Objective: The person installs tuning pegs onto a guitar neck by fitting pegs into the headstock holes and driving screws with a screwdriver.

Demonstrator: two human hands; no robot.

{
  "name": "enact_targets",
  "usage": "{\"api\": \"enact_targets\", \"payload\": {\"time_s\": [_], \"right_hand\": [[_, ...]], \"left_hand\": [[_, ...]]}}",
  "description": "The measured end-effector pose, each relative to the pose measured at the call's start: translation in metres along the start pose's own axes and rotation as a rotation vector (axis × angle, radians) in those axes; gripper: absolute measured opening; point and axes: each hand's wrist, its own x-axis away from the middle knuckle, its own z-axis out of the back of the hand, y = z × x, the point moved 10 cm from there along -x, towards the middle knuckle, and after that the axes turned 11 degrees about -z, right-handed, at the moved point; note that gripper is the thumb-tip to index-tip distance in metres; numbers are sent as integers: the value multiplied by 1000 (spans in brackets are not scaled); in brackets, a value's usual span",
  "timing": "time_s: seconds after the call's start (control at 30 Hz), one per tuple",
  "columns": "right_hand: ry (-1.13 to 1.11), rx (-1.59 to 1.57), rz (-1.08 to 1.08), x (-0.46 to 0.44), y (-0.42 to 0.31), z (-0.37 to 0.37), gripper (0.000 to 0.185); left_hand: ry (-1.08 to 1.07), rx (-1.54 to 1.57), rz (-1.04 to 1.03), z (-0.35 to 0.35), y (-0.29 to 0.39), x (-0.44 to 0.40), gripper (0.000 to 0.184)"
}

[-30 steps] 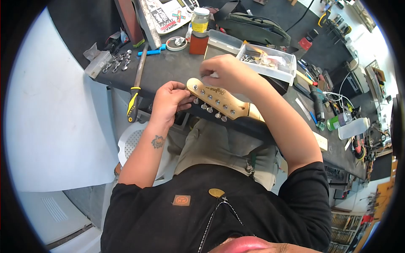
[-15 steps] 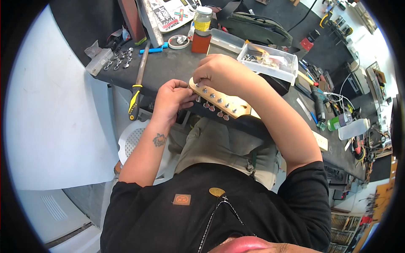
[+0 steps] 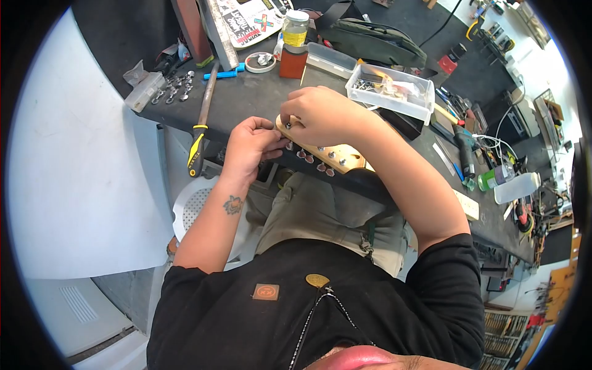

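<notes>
A pale wooden guitar headstock [image 3: 353, 161] lies at the bench's front edge, chrome tuner posts standing on its face and tuner buttons [image 3: 321, 167] along its near side. At its tip, my left hand [image 3: 253, 147] is closed, thumb and fingers pinched on a tuning peg by the edge. Over the face arches my right hand [image 3: 330, 115], with thumb and bent forefinger closed around the endmost tuner post [image 3: 288, 126]. That hand covers the middle posts. Any small part between its fingertips is too small to make out.
Loose tuners [image 3: 174, 88] lie at the back left beside a file with a yellow-black handle [image 3: 196, 151]. A jar [image 3: 296, 31] stands on a red block [image 3: 293, 64]. Behind my right hand sits a clear parts tray [image 3: 423, 105]. A drill [image 3: 464, 151] and bottles [image 3: 518, 188] are at right.
My right hand has lowered and shifted slightly toward me over the headstock, now hiding the middle posts. The endmost post shows between its fingers. My left hand has barely moved.
</notes>
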Motion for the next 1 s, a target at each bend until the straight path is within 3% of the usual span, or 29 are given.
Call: {"api": "enact_targets", "payload": {"time_s": [0.07, 0.27, 0.37, 0.47, 0.57, 0.67, 0.77, 0.87, 0.97, 1.0], "right_hand": [[-157, 293, -94, -4, 4, -7, 20], [20, -21, -9, 0, 5, -5, 18], [-181, 238, -137, -1, 6, -2, 19], [15, -15, -8, 3, 2, 5, 22], [-259, 282, -163, 1, 6, -9, 23], [9, 61, -77, 1, 11, 0, 22], [-68, -22, -89, 1, 9, -6, 21], [-99, 216, -139, -1, 12, -6, 20], [12, -82, 10, 7, 0, 1, 20], [-30, 40, -32, 5, 2, -3, 20]], "left_hand": [[2, 9, -6, 0, 0, 0, 20], [6, 4, 8, 0, 0, -1, 24], [3, 25, -2, 1, -1, 0, 25], [-2, 28, -5, 0, -2, -1, 26], [-4, 18, -1, 1, -2, -2, 26], [-8, 30, 3, 2, -5, -2, 25], [-3, 29, 4, 2, -5, -2, 25], [7, 35, 1, 2, -3, -1, 24], [4, 36, -1, 1, -3, -1, 24], [3, 34, -1, 1, -2, -1, 24]]}}
